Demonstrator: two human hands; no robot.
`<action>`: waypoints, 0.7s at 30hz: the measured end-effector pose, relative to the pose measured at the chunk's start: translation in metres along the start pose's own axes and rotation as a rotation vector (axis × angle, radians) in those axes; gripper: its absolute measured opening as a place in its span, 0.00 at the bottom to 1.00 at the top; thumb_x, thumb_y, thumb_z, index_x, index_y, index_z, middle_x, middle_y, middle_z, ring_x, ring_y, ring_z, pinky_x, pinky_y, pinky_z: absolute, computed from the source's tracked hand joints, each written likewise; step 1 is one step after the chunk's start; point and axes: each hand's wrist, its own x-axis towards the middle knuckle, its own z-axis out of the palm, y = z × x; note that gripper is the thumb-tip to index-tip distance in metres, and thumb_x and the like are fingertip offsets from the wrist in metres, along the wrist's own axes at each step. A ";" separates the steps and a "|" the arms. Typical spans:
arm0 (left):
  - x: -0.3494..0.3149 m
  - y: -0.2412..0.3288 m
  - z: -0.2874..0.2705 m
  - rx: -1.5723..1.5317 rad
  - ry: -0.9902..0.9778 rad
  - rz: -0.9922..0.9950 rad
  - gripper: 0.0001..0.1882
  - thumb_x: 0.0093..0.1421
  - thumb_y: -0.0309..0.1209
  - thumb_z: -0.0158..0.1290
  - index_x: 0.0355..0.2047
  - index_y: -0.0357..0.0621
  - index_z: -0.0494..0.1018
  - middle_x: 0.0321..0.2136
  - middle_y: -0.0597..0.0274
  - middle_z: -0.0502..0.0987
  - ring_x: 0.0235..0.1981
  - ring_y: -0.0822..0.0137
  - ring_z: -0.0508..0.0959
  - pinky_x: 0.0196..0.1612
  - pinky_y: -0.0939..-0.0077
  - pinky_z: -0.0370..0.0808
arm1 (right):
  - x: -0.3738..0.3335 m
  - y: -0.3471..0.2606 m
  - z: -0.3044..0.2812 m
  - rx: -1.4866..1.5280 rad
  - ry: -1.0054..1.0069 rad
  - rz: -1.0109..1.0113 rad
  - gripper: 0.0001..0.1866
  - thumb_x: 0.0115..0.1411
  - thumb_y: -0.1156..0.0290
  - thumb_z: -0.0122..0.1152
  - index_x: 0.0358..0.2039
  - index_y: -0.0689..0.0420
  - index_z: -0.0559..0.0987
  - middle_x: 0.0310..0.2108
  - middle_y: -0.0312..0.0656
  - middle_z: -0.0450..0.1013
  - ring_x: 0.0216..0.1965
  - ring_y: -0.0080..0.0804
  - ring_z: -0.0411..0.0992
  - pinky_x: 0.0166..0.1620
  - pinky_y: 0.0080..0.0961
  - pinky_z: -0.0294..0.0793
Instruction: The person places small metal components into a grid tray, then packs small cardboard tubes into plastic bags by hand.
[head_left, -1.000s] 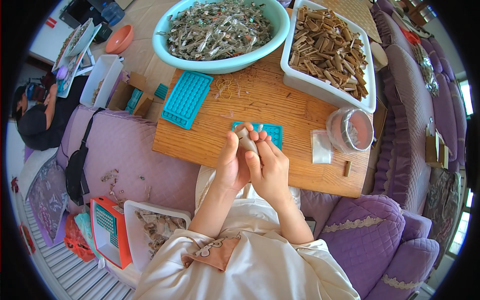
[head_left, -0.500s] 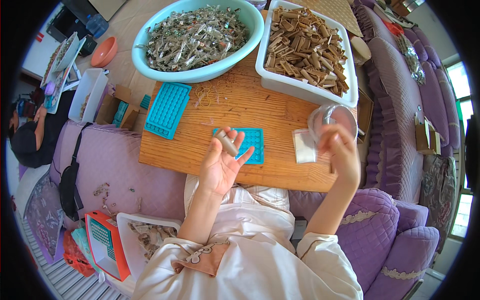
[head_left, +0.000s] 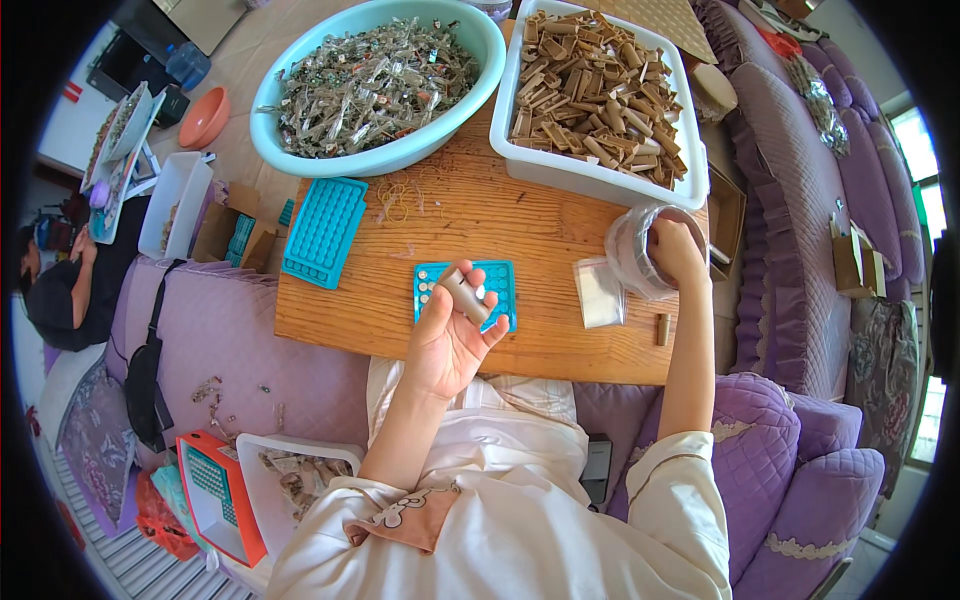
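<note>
A short brown tube (head_left: 465, 298) with a slit along it rests in my left hand (head_left: 440, 345), held by the thumb and curled fingers. Beneath that hand lies a small teal tray (head_left: 506, 272) with round pockets, several of which hold pale round pieces. My right hand (head_left: 676, 245) reaches into a clear round tub (head_left: 628, 248) at the table's right side; its fingertips are hidden inside. Beside the tub is a flat clear packet (head_left: 598, 295) with pale contents. A small brown tube (head_left: 663, 330) stands near the front right edge.
At the back are a light blue basin (head_left: 262, 130) of small clear-wrapped pieces and a white bin (head_left: 515, 160) of brown tubes. A larger teal tray (head_left: 325, 235) and yellow rubber bands (head_left: 400, 203) lie left on the wooden table (head_left: 540, 235). Far left, another person (head_left: 60, 300) sits.
My right hand has gone down into the clear tub from just in front of it. My left hand still holds the brown tube, turned slightly. The whole view has shifted a little.
</note>
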 end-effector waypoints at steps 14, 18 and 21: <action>-0.005 -0.001 0.006 0.107 0.079 -0.171 0.23 0.55 0.43 0.45 0.45 0.40 0.60 0.41 0.57 0.69 0.45 0.55 0.69 0.24 0.80 0.79 | -0.046 -0.039 -0.047 0.910 0.293 0.186 0.03 0.49 0.81 0.51 0.26 0.64 0.73 0.23 0.34 0.70 0.24 0.17 0.65 0.30 0.09 0.64; -0.010 -0.007 0.019 0.263 0.141 -0.246 0.23 0.56 0.45 0.44 0.45 0.40 0.61 0.40 0.59 0.70 0.42 0.57 0.72 0.18 0.86 0.76 | -0.077 -0.112 -0.047 1.185 0.129 -0.005 0.02 0.48 0.82 0.52 0.25 0.63 0.71 0.29 0.38 0.70 0.31 0.18 0.65 0.35 0.13 0.65; -0.013 -0.011 0.013 0.243 0.096 -0.290 0.24 0.57 0.44 0.42 0.47 0.40 0.59 0.41 0.57 0.69 0.42 0.56 0.72 0.23 0.82 0.78 | -0.095 -0.159 -0.040 1.159 -0.013 -0.125 0.03 0.48 0.84 0.52 0.25 0.64 0.71 0.31 0.41 0.71 0.35 0.21 0.68 0.39 0.17 0.68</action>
